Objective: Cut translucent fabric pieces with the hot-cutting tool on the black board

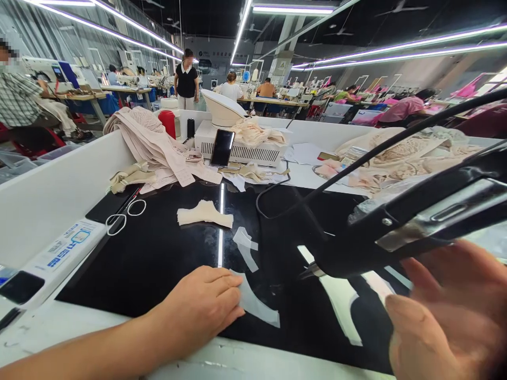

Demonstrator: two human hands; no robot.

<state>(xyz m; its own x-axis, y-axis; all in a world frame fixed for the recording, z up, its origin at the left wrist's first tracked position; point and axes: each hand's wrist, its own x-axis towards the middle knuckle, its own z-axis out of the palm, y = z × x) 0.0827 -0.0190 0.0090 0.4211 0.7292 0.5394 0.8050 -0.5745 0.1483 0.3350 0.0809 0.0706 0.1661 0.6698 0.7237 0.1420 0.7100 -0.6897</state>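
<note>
Right now, the left hand (pixel 209 298) is palm down on the black board (pixel 158 274). Its fingers lie on the end of a thin, see-through piece (pixel 259 306). I cannot tell if they pinch it. The right hand (pixel 447 311) is open, with its thumb and fingers apart. It is blurry and right by a big black tool (pixel 356 250), and I cannot tell if it touches it. The tool slants down to a pointy tip, and a black cord (pixel 340 177) loops near it.

A small see-through piece (pixel 246 248) sits just past the left hand. Farther back is a tan cloth piece (pixel 205 214). A long pale piece (pixel 343 306) is partly under the tool, between the two hands. The black board lies on the white desk (pixel 222 359).

On the left side, there are two white loops (pixel 125 216) and a white box (pixel 69 248) with blue writing. At the back, a phone (pixel 222 148) leans on a white machine (pixel 245 145). A heap of light cloth (pixel 154 142) is to the left of the phone, and more cloth (pixel 400 153) is piled on the right. A person (pixel 186 79) in a black top stands far behind the desk.
</note>
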